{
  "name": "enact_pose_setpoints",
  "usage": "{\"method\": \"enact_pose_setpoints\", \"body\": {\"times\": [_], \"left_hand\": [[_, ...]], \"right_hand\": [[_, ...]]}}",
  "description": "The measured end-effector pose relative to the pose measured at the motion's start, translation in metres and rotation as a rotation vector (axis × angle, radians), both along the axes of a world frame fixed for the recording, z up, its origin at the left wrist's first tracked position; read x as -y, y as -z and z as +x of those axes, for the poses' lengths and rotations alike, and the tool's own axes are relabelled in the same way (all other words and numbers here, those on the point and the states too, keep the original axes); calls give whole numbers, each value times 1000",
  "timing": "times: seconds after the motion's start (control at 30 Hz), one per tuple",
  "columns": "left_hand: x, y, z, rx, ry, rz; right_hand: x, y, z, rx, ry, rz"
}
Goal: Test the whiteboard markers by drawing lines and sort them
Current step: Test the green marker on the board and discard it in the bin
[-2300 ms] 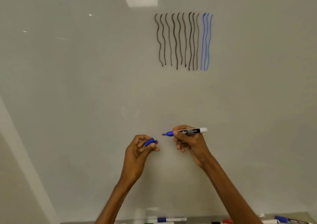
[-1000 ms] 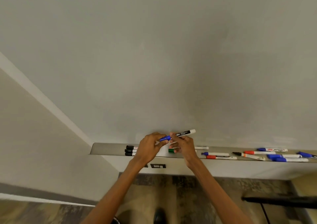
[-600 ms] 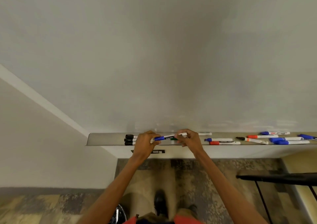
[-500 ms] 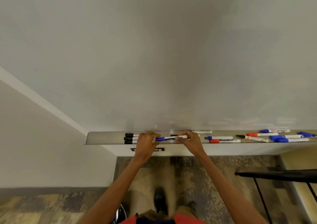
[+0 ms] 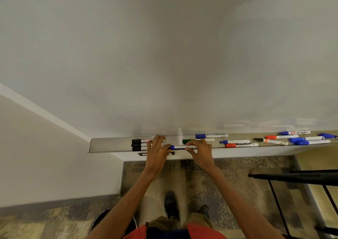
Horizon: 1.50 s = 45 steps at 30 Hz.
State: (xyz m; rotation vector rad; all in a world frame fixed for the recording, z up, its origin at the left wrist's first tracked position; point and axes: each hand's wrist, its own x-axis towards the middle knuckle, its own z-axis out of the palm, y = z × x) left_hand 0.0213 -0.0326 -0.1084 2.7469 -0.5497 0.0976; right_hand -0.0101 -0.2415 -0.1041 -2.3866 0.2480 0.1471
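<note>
1. The left hand (image 5: 157, 151) and right hand (image 5: 200, 151) hold one blue marker (image 5: 180, 147) between them. It lies level, just over the front edge of the tray (image 5: 109, 144).
2. The right hand pinches the white barrel between thumb and curled fingers. The left hand grips the blue-capped end at its thumb side, and its other fingers reach forward over the tray.
3. Just left of the left hand, three black markers (image 5: 136, 144) lie side by side in the tray, partly under its fingertips.
4. Just beyond the right hand lies a green marker (image 5: 186, 141), with a second blue marker (image 5: 210, 136) behind it.
5. Right of the right hand lie a blue-capped marker (image 5: 235, 141) and a red marker (image 5: 241, 145), close together.
6. Further right, well apart from the hands, red and blue loose markers (image 5: 301, 139) lie scattered, one of them uncapped.
7. Above the hands rises the whiteboard (image 5: 164, 55).
8. Below the right arm, to the right, stands a black frame (image 5: 292, 176) on a patterned floor (image 5: 228, 183).
</note>
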Motion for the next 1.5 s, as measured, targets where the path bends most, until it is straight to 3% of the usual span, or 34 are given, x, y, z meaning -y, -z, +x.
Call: {"method": "enact_pose_setpoints", "body": {"times": [0.5,0.67,0.97,1.07,1.2,1.3,1.5], "left_hand": [[0,9,-1,-23,-53,-163],[20,0,6,-32,52,-207],[77,-12,25,-71,243,-41],[87,-13,24,-104,215,50],[94,-19,23,-168,179,28],[93,-30,28,-240,195,-88],[88,-60,39,-677,262,-485]], "right_hand": [[-5,1,-1,152,150,-40],[7,-6,2,137,179,-140],[19,-6,1,48,67,-280],[21,-9,1,107,12,-320],[30,-15,-3,195,20,-297],[41,-20,-7,232,20,-223],[60,-31,-17,285,-8,-89]]}}
